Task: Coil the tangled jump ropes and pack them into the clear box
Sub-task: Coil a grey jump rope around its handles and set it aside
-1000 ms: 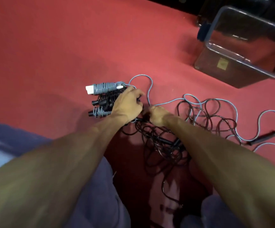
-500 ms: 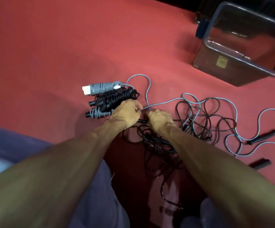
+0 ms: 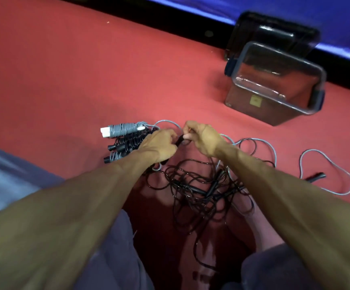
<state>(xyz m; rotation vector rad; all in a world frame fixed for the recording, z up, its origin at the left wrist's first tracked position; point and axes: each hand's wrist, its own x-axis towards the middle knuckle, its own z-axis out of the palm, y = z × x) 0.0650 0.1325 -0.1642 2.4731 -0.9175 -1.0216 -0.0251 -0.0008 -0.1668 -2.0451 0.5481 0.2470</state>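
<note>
A tangle of thin black jump rope (image 3: 193, 191) lies on the red floor between my forearms, with grey rope (image 3: 327, 176) looping off to the right. Three coiled ropes lie at the left: a grey one with white handles (image 3: 121, 130) and darker bundles (image 3: 126, 144) below it. My left hand (image 3: 157, 146) grips a black rope handle (image 3: 179, 141) just right of those bundles. My right hand (image 3: 201, 136) pinches the same handle's upper end. The clear box (image 3: 274, 101) stands open at the upper right, nothing visible inside.
A black lid (image 3: 272, 36) leans behind the clear box against a blue-edged wall. A loose black handle (image 3: 316, 177) lies at the right among the grey loops. My legs in grey-blue shorts frame the tangle at the bottom. Red floor spreads wide to the upper left.
Both hands rose off the tangle and came together on a black handle, beside the coiled bundles. The camera tilted up, bringing the box lid and blue wall edge into view.
</note>
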